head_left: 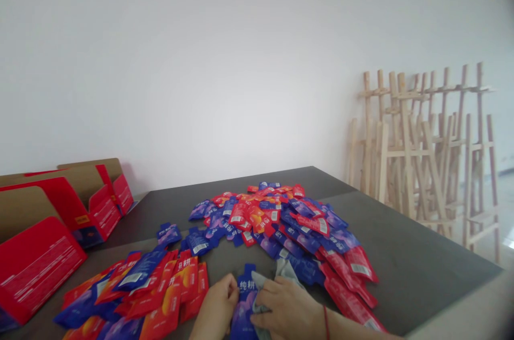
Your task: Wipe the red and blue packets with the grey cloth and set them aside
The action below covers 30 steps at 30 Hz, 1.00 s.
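Note:
A blue-purple pouch (244, 302) with white characters lies at the front of the table, its spout end pointing away from me. At its left edge is my left hand (217, 305), fingers curled in and pinching that edge. My right hand (285, 305), wearing a red cord at the wrist, holds a grey cloth (260, 280) against the pouch's right side. Part of the cloth sticks out behind the fingers. Left of my hands lies a pile of orange, red and blue pouches (164, 297). Beyond them spreads a larger heap of red and blue pouches (257, 214).
Open red cardboard boxes (40, 259) with brown insides stand along the left side of the dark table (401, 233). The table meets a white wall at the back. Several wooden easels (405, 158) lean together beyond its right edge.

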{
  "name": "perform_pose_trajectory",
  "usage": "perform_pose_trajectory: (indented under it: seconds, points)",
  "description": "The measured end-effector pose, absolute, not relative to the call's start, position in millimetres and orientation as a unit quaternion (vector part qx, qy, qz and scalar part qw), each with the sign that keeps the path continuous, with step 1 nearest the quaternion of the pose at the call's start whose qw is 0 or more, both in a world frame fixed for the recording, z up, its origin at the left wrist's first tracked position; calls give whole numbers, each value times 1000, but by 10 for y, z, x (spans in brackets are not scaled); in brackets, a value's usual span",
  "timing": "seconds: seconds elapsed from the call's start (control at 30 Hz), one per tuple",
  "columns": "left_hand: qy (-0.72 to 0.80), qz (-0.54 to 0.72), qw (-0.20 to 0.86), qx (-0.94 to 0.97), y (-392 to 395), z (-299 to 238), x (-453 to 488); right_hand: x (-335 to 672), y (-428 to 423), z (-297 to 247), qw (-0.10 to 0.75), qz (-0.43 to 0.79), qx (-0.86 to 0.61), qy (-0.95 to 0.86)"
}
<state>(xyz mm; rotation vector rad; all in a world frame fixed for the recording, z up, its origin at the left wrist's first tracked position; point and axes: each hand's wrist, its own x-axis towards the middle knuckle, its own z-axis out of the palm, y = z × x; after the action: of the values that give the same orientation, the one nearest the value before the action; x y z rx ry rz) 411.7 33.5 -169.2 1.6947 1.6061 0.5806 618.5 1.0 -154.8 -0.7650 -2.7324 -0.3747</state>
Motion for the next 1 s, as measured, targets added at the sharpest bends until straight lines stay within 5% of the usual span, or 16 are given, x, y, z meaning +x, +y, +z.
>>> perform_pose_trajectory:
  seconds: [0.23, 0.63, 1.0]
  points:
    - [631, 225, 366, 646, 334, -1687, 4144, 5972, 321, -1421, 102, -118, -402, -902]
    - [639, 219, 326, 661, 348, -1683, 4124, 6216, -139, -1632, 171, -154, -207, -951]
    - [660, 153, 225, 700, 339, -1353, 4054, 5971, 374, -1472, 107, -87, -466, -874]
